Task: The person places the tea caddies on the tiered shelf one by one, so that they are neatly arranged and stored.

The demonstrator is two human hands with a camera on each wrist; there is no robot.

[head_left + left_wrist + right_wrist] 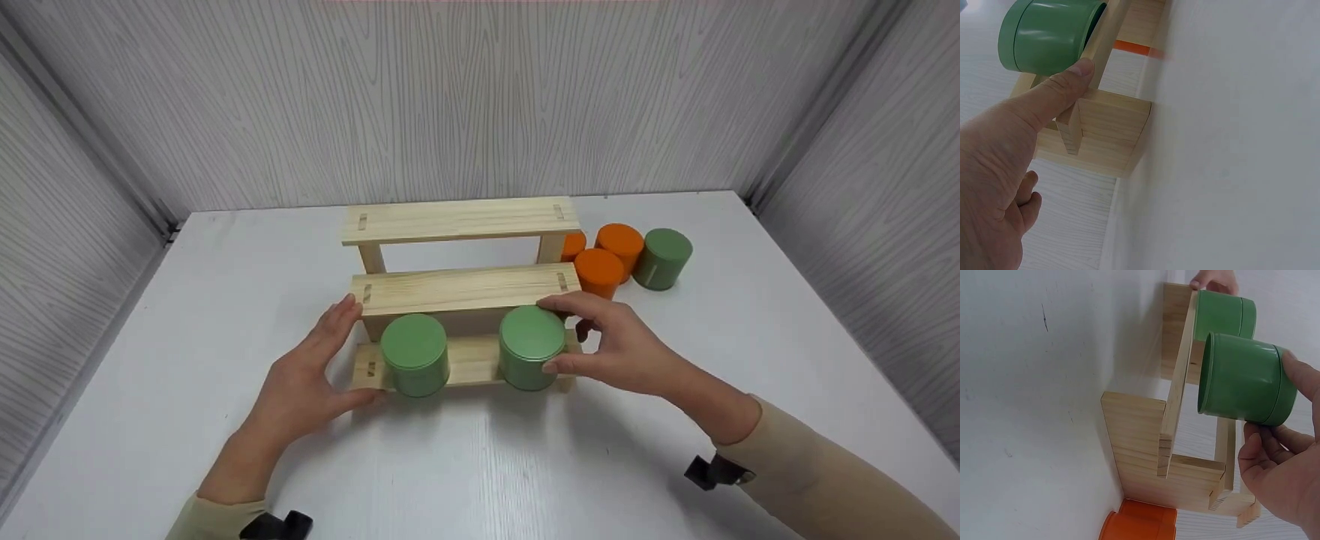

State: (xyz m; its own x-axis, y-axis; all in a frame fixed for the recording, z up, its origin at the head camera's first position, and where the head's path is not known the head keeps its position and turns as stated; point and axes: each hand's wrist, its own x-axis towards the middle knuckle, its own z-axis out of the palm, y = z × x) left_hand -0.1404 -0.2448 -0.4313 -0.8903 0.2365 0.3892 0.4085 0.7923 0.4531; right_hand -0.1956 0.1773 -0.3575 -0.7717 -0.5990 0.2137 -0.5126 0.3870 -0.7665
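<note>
Right hand (630, 346) pinches 1 glossy green canister (531, 341) — cylindrical, seamed; left hand (304, 384), spread wide, touches pale wooden rack (465, 291).

3 green tins (415, 356) and 3 orange tins (598, 274) are plain, the rack (465, 290) pale wood-grained, the walls (450, 105) grey-streaked.

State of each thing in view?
Rack: upright on table
Left green can: standing on bottom shelf
Right green can: held, apparently above bottom shelf
Rear green can: standing on table
Three orange cans: standing on table
Left hand: touching rack
Right hand: gripping right green can
</note>
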